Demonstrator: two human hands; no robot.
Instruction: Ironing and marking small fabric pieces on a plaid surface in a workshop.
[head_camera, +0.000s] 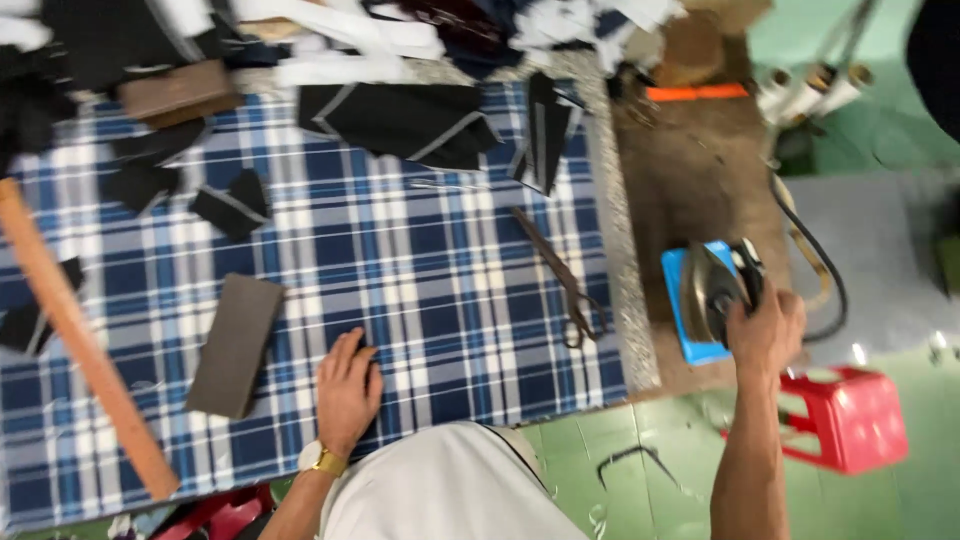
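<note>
The person is standing over a worktop (480, 250) that is wearing a blue and white checked cloth. The right hand (765, 330) is wrapping its fingers tight around the handle of a clothes iron (715, 290). The iron is tipping up so its shiny grey bottom is facing left. It is sitting off the right edge of the worktop, over a bright blue pad (685, 300) on a brown side board (700, 170). A black cord (815, 270) is curling away from the iron to the right.

The left hand (348, 390) is lying flat with its fingers spread a little, pressing on a small black fabric piece (368, 385) near the front edge of the worktop. Most of that piece is hiding under the hand. A gold watch (322, 460) is sitting on that wrist.

Just left of the left hand, a dark grey block (235, 345) is lying on the checked cloth. Farther left, a long wooden stick (85, 345) is running slantwise toward the front left corner. A pair of dark scissors (565, 280) is lying near the right edge. More black fabric pieces (400, 120) are lying along the back edge, and a pile of black and white scraps is sitting behind them.

Down on the green floor (600, 450), a red plastic stool (850, 415) is standing near the person's right arm.
</note>
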